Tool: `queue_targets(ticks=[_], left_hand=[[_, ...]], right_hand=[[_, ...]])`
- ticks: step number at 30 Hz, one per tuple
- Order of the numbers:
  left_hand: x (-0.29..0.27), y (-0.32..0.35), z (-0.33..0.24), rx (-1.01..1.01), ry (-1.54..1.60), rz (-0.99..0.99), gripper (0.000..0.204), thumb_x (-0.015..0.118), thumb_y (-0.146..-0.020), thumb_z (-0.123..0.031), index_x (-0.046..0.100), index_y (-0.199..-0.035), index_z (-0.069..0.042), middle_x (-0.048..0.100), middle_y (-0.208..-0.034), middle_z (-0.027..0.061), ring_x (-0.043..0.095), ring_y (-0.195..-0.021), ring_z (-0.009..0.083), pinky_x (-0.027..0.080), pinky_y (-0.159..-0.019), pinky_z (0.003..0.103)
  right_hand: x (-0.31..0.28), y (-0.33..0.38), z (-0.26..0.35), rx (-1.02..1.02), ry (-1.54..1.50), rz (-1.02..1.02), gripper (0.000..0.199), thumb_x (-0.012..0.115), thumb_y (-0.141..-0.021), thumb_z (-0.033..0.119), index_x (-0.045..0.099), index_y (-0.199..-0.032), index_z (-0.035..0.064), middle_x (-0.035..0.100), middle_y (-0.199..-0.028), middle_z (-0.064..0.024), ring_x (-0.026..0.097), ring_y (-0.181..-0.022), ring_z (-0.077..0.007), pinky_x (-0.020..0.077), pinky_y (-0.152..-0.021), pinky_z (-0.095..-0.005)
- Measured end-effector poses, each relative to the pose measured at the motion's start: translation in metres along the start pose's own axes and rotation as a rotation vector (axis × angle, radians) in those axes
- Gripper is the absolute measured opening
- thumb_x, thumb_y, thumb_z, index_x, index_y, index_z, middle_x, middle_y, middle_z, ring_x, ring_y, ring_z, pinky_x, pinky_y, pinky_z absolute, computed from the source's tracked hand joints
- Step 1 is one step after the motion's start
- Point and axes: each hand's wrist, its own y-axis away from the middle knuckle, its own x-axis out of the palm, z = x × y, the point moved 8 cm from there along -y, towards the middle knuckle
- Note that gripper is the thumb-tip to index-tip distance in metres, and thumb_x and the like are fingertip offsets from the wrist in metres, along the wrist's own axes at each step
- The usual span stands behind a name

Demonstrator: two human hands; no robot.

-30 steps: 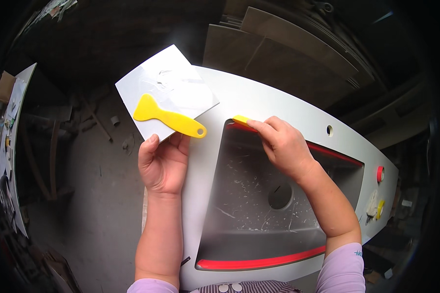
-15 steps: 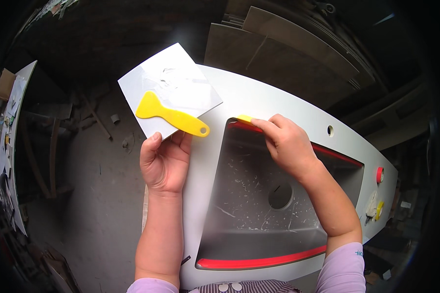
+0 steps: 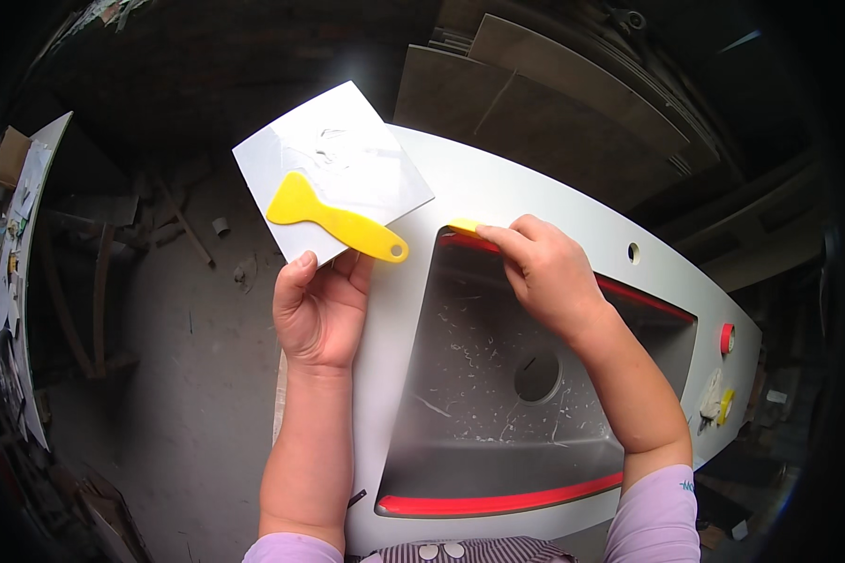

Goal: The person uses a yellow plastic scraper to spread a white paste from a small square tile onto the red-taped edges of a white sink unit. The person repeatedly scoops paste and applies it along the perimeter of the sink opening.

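My left hand (image 3: 321,305) grips a white square board (image 3: 347,117) by its near corner, thumb on top. On the board lie a smear of white paste (image 3: 329,148) and a yellow plastic scraper (image 3: 338,220), whose holed handle sticks out past the edge. My right hand (image 3: 549,272) pinches a small yellow scraper (image 3: 464,225), mostly hidden by the fingers. Its visible end touches the far left corner of the cutout rim, where the white countertop (image 3: 498,174) meets the grey sink (image 3: 479,347). Red tape (image 3: 507,502) lines the near and far inner edges of the sink.
A round hole (image 3: 634,252) pierces the countertop at the far right. Towards its right end sit a red tape roll (image 3: 728,339), a yellow roll (image 3: 726,405) and a whitish cloth (image 3: 711,394). Large slabs (image 3: 554,103) lean behind. A cluttered bench (image 3: 28,272) stands at left.
My right hand has shifted slightly left along the rim with the small yellow scraper. The board in my left hand has moved a little to the right.
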Motion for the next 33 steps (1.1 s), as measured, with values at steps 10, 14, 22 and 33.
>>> queue_targets(ticks=[10, 14, 22, 33], left_hand=[[-0.001, 0.0, -0.002, -0.006, -0.019, 0.01, 0.034, 0.064, -0.082, -0.001, 0.059, -0.116, 0.001, 0.064, -0.119, 0.0145, 0.058, -0.117, 0.0289, 0.044, -0.108, 0.048], [0.0, 0.001, 0.0, -0.012, -0.021, 0.004, 0.034, 0.064, -0.082, -0.001, 0.059, -0.116, 0.001, 0.064, -0.119, 0.0143, 0.058, -0.117, 0.029, 0.043, -0.108, 0.048], [0.003, 0.001, 0.002, -0.023, -0.092, 0.006, 0.041, 0.062, -0.081, -0.001, 0.056, -0.121, 0.001, 0.065, -0.118, 0.0133, 0.059, -0.116, 0.029, 0.042, -0.109, 0.048], [0.005, 0.001, 0.016, -0.144, -0.244, 0.076, 0.058, 0.062, -0.079, -0.006, 0.045, -0.135, 0.001, 0.061, -0.126, 0.0153, 0.06, -0.117, 0.0303, 0.047, -0.102, 0.049]], right_hand=[[-0.005, 0.017, -0.015, 0.073, 0.019, -0.02, 0.031, 0.064, -0.08, -0.002, 0.069, -0.107, 0.0125, 0.058, -0.08, -0.0088, 0.059, -0.076, -0.027, 0.0498, -0.066, -0.0379], [-0.005, 0.026, -0.024, 0.084, 0.003, -0.043, 0.033, 0.063, -0.08, -0.004, 0.07, -0.109, 0.0118, 0.059, -0.081, -0.009, 0.059, -0.074, -0.0267, 0.0494, -0.066, -0.0363], [-0.028, 0.038, -0.023, 0.188, 0.077, -0.005, 0.028, 0.062, -0.083, -0.003, 0.069, -0.107, 0.0097, 0.06, -0.081, -0.0102, 0.06, -0.074, -0.0278, 0.0503, -0.066, -0.0368], [-0.088, -0.044, 0.039, 0.044, -0.135, -0.002, 0.018, 0.059, -0.087, 0.002, 0.069, -0.101, -0.0023, 0.069, -0.085, -0.014, 0.064, -0.071, -0.0195, 0.0503, -0.066, -0.0259]])
